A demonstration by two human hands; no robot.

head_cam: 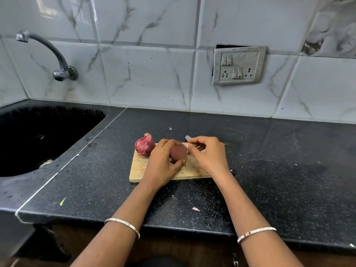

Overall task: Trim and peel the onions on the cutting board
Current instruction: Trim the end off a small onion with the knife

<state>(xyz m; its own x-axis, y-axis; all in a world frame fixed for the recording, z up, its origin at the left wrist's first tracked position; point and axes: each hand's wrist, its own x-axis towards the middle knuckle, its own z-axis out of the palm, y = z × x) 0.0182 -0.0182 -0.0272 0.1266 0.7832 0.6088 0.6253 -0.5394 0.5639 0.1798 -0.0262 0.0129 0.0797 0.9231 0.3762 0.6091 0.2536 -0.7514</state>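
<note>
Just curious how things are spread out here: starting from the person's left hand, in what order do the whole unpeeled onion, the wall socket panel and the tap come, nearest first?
From the left hand, head view:
1. Unpeeled onion: on the cutting board, just beside the hand, to its left.
2. Socket panel: on the tiled wall, up and to the right.
3. Tap: on the wall above the sink, far left.

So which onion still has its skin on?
The onion lying free at the board's far left corner; the one in the left hand looks smooth, peeled.

Bare forearms, thin silver bangle point(123, 225) on each wrist
</note>
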